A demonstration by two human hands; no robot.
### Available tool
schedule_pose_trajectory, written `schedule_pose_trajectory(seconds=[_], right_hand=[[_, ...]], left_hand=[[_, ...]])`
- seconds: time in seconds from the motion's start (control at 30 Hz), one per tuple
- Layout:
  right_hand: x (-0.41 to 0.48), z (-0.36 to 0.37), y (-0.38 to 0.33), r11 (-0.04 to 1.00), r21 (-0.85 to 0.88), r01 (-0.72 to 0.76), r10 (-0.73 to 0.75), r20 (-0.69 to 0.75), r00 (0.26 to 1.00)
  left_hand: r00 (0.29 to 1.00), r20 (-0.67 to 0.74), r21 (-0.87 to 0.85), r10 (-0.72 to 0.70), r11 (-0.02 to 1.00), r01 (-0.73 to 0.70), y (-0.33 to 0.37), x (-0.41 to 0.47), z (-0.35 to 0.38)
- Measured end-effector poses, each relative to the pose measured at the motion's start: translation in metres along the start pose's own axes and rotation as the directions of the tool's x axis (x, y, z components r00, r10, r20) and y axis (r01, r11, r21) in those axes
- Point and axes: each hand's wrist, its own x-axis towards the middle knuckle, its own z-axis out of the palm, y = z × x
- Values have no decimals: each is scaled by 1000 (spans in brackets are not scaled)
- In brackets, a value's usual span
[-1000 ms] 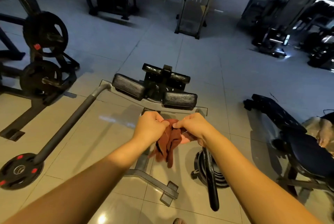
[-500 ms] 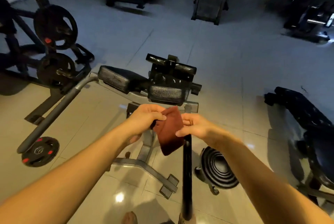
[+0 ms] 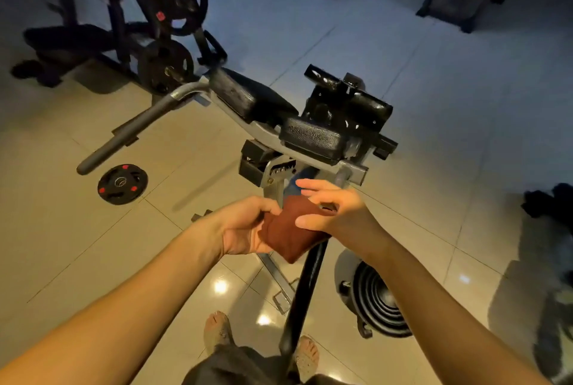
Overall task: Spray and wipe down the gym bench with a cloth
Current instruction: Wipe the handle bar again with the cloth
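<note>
Cloth (image 3: 290, 234) sits folded in left hand (image 3: 245, 229), gripped; right hand (image 3: 328, 207) open, fingers flat on it. Press fold tight, maybe wipe pad (image 3: 313, 136) w/ 1 flat side.

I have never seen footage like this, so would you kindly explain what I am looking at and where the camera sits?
The camera is worn on a person's head and looks forward and down, so the two bare arms reaching in from the bottom are the wearer's own. The left hand grips a folded reddish-brown cloth, while the right hand rests on it with fingers spread. Just beyond stands a gym machine with black padded cushions on a grey metal frame. On the tiled floor lie a weight plate with red marks and, to the right, a stack of plates. No spray bottle is visible.
</note>
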Motion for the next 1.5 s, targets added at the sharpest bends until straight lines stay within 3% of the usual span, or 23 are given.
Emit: schedule_pose_trajectory(seconds=[0.17, 0.23, 0.33, 0.4, 0.53, 0.6, 0.7, 0.8, 0.97, 1.07, 1.13, 1.2, 1.27, 1.4, 1.5], right_hand=[[-4, -3, -12, 998, 54, -41, 32, 170, 985], [-3, -2, -14, 994, 87, -58, 49, 110, 993], [1, 4, -7, 994, 102, -38, 42, -46, 998], [2, 8, -1, 990, 130, -53, 72, -142, 987], [-3, 23, 7, 969, 237, -63, 129, -273, 953], [-6, 18, 11, 943, 301, -142, 211, -214, 954], [-17, 9, 18, 935, 251, -250, 281, -96, 955], [-25, 14, 26, 954, 182, -236, 266, -165, 950], [-7, -35, 37, 961, 129, -244, 276, -481, 832], [15, -50, 35, 939, 0, -345, 305, -468, 829], [26, -48, 33, 927, 14, -375, 343, -437, 831], [34, -46, 33, 923, 85, -375, 373, -430, 822], [38, -45, 38, 926, 97, -365, 370, -428, 825], [42, -50, 39, 918, 70, -390, 382, -417, 824], [44, -51, 37, 911, 75, -405, 399, -401, 825]], left_hand=[[996, 89, 60, -30, 998, 25, -4, -4, -1], [998, 62, 179, -12, 984, 1, -6, -5, -2], [951, -131, 290, 279, 928, -233, -16, -5, -5], [904, -107, 312, 415, 877, -365, -21, -12, -1], [878, -43, 453, 477, 793, -408, -29, -15, 8], [868, -75, 428, 491, 802, -417, -29, -11, 6], [887, -116, 213, 448, 883, -418, -32, -2, 3], [879, -196, 166, 434, 898, -407, -40, 8, 11], [659, -338, 403, 671, 736, -543, -20, 14, 10], [581, -266, 619, 769, 598, -508, -1, 31, 20], [553, -170, 766, 816, 462, -447, 4, 50, 34], [570, -115, 799, 814, 417, -433, 3, 67, 46], [603, -105, 770, 791, 449, -454, 0, 77, 50], [689, -40, 566, 724, 584, -581, -6, 74, 43], [746, -33, 457, 665, 674, -581, -7, 69, 44]])
